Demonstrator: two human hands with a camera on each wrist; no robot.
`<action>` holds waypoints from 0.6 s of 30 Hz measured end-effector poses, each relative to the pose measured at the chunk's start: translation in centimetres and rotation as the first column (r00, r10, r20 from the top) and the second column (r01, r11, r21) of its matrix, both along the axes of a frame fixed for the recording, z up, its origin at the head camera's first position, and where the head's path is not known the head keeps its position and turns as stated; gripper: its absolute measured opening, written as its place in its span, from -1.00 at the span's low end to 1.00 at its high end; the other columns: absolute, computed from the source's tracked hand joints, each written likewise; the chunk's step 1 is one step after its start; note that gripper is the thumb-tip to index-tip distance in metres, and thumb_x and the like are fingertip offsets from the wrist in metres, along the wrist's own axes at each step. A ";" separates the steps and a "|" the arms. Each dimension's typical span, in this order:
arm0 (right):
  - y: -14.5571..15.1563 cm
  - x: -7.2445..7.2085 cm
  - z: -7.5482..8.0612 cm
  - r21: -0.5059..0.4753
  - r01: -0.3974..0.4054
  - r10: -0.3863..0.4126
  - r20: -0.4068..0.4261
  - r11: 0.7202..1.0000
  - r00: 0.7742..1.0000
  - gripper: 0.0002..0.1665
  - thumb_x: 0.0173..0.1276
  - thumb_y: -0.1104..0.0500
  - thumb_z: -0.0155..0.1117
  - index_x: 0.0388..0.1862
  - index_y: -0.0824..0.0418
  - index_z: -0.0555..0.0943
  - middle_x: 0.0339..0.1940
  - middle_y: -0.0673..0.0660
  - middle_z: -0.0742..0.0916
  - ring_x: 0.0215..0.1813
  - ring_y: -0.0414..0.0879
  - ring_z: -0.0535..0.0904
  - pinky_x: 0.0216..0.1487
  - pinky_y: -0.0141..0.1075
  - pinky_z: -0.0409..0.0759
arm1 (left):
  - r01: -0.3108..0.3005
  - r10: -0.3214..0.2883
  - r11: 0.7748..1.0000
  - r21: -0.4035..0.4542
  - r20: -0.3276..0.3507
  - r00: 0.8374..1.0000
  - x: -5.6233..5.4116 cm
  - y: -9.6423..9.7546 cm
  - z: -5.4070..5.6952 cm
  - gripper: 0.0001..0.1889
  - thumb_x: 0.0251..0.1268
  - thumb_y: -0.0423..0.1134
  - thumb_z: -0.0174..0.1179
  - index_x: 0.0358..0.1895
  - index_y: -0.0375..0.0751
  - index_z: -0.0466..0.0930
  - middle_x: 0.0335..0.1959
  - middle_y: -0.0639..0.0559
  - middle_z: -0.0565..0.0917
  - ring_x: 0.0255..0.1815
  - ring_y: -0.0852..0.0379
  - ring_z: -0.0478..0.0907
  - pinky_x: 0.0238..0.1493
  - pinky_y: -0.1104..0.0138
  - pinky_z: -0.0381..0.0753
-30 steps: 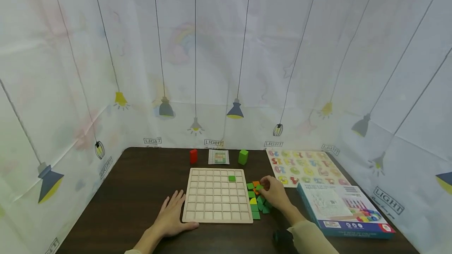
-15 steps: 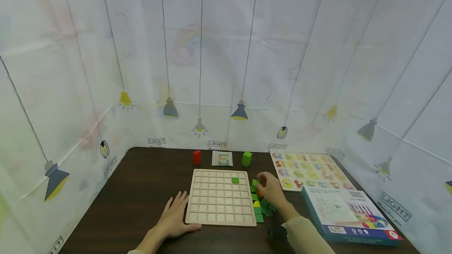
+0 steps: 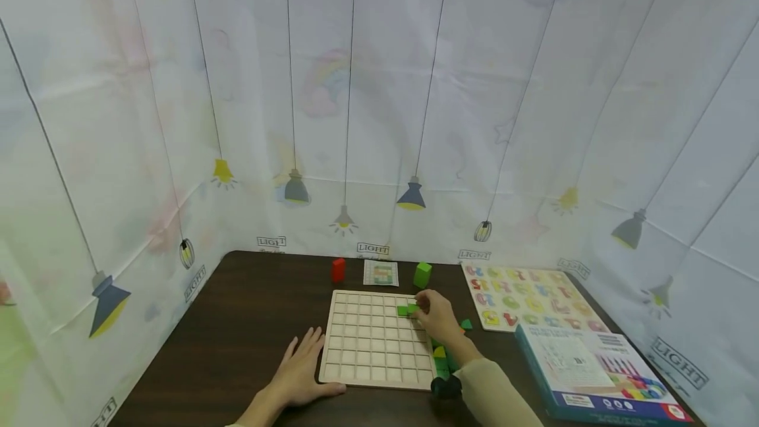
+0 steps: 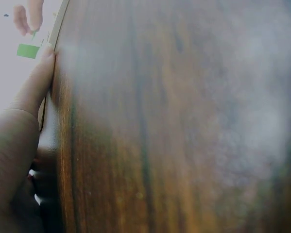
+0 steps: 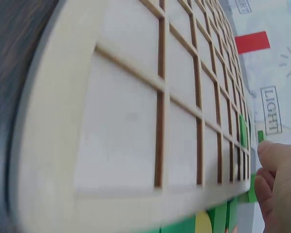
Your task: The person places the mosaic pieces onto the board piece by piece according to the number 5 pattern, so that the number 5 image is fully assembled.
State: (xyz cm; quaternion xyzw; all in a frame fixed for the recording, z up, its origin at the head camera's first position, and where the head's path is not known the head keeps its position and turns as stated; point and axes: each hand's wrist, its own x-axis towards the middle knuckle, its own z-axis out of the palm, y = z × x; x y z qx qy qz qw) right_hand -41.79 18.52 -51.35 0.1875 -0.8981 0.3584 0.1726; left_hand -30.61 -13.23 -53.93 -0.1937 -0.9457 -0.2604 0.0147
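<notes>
A pale wooden grid board [image 3: 373,348] lies on the dark table. One green tile [image 3: 402,311] sits in a cell near its far right corner. My right hand [image 3: 437,318] pinches another green tile [image 5: 260,136] between thumb and fingertip, over the board just right of the first. My left hand [image 3: 298,368] rests spread by the board's left edge, its thumb touching the near left corner. Along the board's right side lie several loose green tiles [image 3: 441,364] and a yellow-and-green tile [image 3: 439,352], partly hidden by my right arm.
Behind the board stand a red block [image 3: 338,270] and a green block [image 3: 422,275], with a printed pattern card [image 3: 381,273] between them. At the right lie a number board [image 3: 534,298] and a blue-edged box [image 3: 599,374]. A printed curtain [image 3: 379,117] encloses the table.
My right hand has picked a green tile out of the loose ones and moved left over the board's far right part. My left hand has stayed by the board. The head view has shifted slightly.
</notes>
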 end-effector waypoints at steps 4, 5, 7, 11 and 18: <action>-1.2 -0.4 -0.1 -0.017 -0.030 0.030 0.023 0.999 0.999 -0.70 0.15 0.40 0.37 -0.12 0.33 0.56 -0.24 0.15 0.62 -0.22 -0.04 0.57 -0.20 -0.22 0.60 | 0.001 -0.001 1.000 -0.002 0.004 1.000 -0.1 0.1 0.0 0.18 -0.07 0.54 0.07 0.42 -0.40 0.09 0.46 -0.30 0.03 0.48 -0.22 -0.12 0.36 -0.20 -0.24; -1.4 -0.5 -0.1 -0.022 -0.041 0.042 0.028 0.999 0.999 -0.70 0.16 0.40 0.36 -0.11 0.35 0.56 -0.24 0.15 0.62 -0.22 -0.03 0.57 -0.20 -0.23 0.60 | 0.000 0.000 1.000 -0.001 0.007 1.000 -0.1 0.1 0.0 0.18 -0.07 0.53 0.07 0.43 -0.40 0.09 0.46 -0.29 0.03 0.48 -0.22 -0.12 0.36 -0.20 -0.24; -2.0 -0.7 -0.1 -0.025 -0.059 0.060 0.032 0.998 0.998 -0.70 0.17 0.40 0.35 -0.10 0.35 0.56 -0.24 0.14 0.62 -0.20 -0.03 0.58 -0.19 -0.24 0.61 | -0.006 0.006 1.000 -0.004 0.009 1.000 -0.2 0.2 0.0 0.18 -0.07 0.53 0.07 0.43 -0.39 0.09 0.46 -0.29 0.03 0.48 -0.21 -0.12 0.36 -0.20 -0.24; -2.9 -1.2 -0.2 -0.014 -0.096 0.096 0.010 0.995 0.995 -0.69 0.16 0.42 0.35 -0.10 0.38 0.55 -0.24 0.19 0.62 -0.20 0.04 0.59 -0.21 -0.24 0.61 | -0.011 0.011 1.000 -0.007 0.005 1.000 -0.3 0.2 0.0 0.18 -0.07 0.54 0.07 0.43 -0.38 0.09 0.46 -0.28 0.03 0.48 -0.21 -0.11 0.37 -0.19 -0.23; -4.0 -1.5 -0.4 0.059 -0.099 0.097 0.025 0.993 0.995 -0.69 0.14 0.38 0.39 -0.12 0.35 0.56 -0.25 0.14 0.62 -0.18 -0.01 0.56 -0.20 -0.21 0.60 | -0.014 0.014 1.000 0.004 0.013 1.000 -0.3 0.0 -0.3 0.19 -0.11 0.54 0.10 0.43 -0.37 0.11 0.46 -0.28 0.05 0.47 -0.22 -0.10 0.36 -0.19 -0.22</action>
